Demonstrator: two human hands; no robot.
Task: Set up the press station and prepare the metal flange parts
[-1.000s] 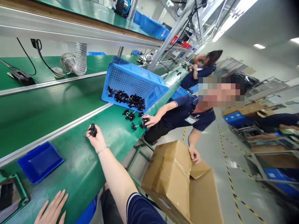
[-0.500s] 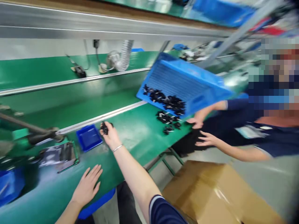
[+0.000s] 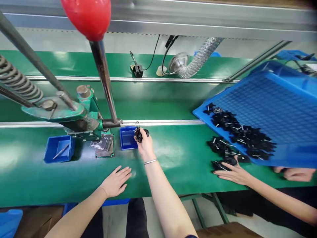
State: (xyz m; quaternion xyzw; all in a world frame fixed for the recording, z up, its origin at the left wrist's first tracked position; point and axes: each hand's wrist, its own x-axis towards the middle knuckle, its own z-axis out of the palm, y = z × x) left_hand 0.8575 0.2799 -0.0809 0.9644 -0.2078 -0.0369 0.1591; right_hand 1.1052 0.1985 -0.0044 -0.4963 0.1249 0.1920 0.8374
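My right hand [image 3: 146, 145] is closed around a small bundle of coiled black cable [image 3: 141, 135], with a thin loop sticking up from it. It is held at the right edge of a small dark-blue tray [image 3: 128, 146], partly covering that tray. My left hand [image 3: 116, 181] lies flat on the green work surface [image 3: 170, 178], fingers stretched and holding nothing. Left of the tray stands a green hand press [image 3: 84, 114] with a red knob [image 3: 89, 16] on its lever. Clear plastic pieces [image 3: 102, 142] lie on the plate at its base.
A second blue tray [image 3: 59, 160] holds a thin metal tool [image 3: 61, 151]. At right, a big tilted blue crate [image 3: 297, 132] contains many black parts [image 3: 247, 138]. A co-worker's hand [image 3: 235, 173] touches a black pile [image 3: 220, 147]. Behind is a silver duct [image 3: 200, 58].
My view has swung left, bringing the press fully in. My right hand still holds the cable, now against the small tray. The co-worker's hand has reached the pile beside the crate.
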